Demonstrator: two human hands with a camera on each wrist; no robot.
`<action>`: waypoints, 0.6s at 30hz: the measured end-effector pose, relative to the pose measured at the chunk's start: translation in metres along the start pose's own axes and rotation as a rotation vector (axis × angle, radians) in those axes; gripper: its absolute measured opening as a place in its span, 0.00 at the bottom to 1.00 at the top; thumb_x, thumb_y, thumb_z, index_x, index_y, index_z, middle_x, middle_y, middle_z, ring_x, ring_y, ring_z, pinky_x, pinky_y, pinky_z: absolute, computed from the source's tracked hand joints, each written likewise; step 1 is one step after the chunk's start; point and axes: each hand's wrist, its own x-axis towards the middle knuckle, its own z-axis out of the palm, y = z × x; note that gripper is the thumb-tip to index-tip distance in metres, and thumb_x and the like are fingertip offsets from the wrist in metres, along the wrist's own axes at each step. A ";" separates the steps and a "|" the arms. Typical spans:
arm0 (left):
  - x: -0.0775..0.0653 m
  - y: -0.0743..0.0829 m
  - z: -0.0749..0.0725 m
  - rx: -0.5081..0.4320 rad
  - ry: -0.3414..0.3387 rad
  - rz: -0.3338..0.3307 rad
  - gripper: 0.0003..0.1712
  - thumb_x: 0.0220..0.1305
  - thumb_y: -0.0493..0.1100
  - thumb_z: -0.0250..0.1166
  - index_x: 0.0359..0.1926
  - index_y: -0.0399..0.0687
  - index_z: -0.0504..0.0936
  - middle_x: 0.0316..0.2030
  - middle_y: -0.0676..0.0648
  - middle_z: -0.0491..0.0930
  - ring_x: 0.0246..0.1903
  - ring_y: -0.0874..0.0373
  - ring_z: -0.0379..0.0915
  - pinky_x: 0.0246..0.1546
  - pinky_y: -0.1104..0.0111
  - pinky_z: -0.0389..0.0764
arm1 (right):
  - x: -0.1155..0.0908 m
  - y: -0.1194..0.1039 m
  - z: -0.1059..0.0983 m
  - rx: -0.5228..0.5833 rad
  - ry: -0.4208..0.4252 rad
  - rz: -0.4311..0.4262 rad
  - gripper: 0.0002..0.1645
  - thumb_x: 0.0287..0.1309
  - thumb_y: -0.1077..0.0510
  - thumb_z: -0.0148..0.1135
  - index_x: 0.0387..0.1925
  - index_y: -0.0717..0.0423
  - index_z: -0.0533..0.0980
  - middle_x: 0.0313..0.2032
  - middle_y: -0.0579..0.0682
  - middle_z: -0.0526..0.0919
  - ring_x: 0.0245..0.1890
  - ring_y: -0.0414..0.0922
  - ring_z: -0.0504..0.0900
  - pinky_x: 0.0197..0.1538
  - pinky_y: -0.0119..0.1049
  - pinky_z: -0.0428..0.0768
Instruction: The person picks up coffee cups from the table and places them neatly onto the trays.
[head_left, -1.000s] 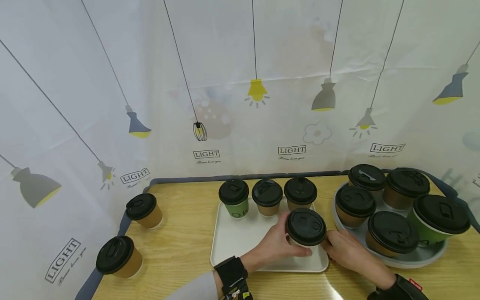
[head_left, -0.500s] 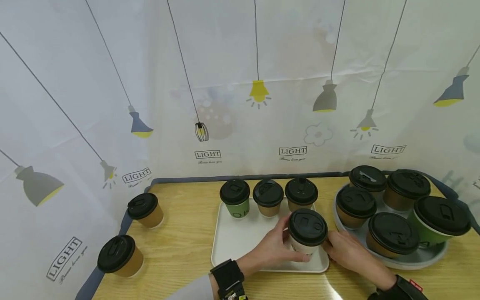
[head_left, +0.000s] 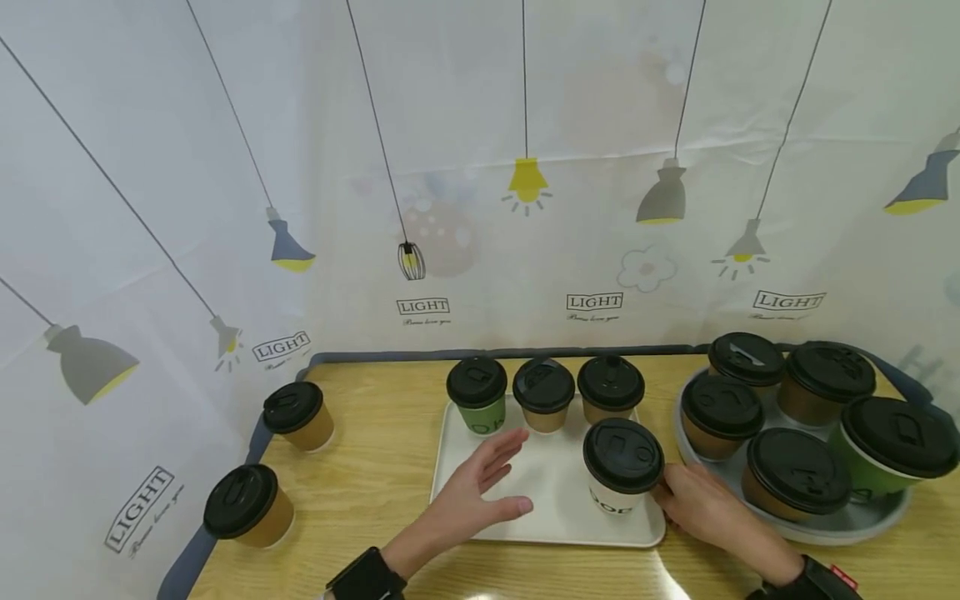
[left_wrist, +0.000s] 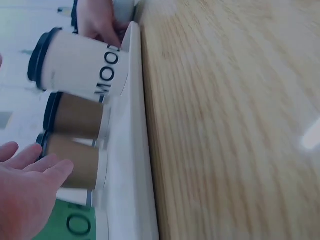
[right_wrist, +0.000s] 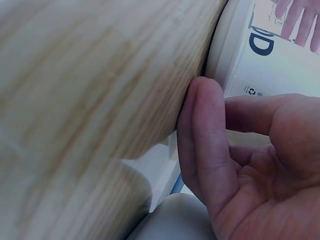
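Note:
A white paper cup [head_left: 613, 497] with a black lid and dark lettering stands upright near the front right corner of the white tray [head_left: 543, 518]. My left hand [head_left: 474, 493] is over the tray's left part, fingers spread and holding nothing, apart from the cup. At the tray's right edge my right hand [head_left: 697, 502] pinches the rim; in the right wrist view its fingers [right_wrist: 207, 135] lie along the outside. Along the tray's back stand a green cup [head_left: 482, 415] and two brown cups [head_left: 545, 419], all black-lidded.
A round grey tray [head_left: 843, 533] at the right bears several lidded brown cups and a large green cup [head_left: 873, 462]. Two lidded brown cups [head_left: 272, 521] stand on the wooden table [head_left: 360, 467] at the left. A printed curtain [head_left: 480, 208] hangs behind.
My left hand has let go of the white cup and moved left, its fingers spreading. The cup now stands on the tray. My right hand has stayed at the tray's edge.

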 end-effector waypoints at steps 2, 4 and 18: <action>-0.010 0.001 -0.010 -0.008 0.056 0.042 0.42 0.69 0.47 0.71 0.78 0.46 0.61 0.75 0.43 0.65 0.75 0.49 0.60 0.73 0.59 0.66 | 0.000 0.000 0.000 0.002 0.001 -0.005 0.21 0.69 0.63 0.58 0.18 0.51 0.73 0.14 0.45 0.73 0.14 0.42 0.71 0.22 0.32 0.66; -0.019 -0.001 -0.020 -0.007 0.138 0.095 0.37 0.71 0.41 0.68 0.75 0.40 0.64 0.72 0.39 0.69 0.72 0.48 0.65 0.71 0.58 0.70 | 0.000 0.001 0.000 0.005 0.000 -0.010 0.20 0.69 0.63 0.58 0.18 0.51 0.73 0.14 0.45 0.73 0.15 0.42 0.71 0.22 0.32 0.66; -0.055 -0.026 -0.083 0.001 0.925 0.100 0.20 0.74 0.32 0.60 0.63 0.31 0.70 0.56 0.37 0.77 0.54 0.62 0.77 0.54 0.77 0.79 | 0.000 -0.001 0.000 0.001 -0.006 0.014 0.19 0.70 0.63 0.57 0.20 0.51 0.73 0.15 0.45 0.73 0.15 0.43 0.71 0.22 0.33 0.66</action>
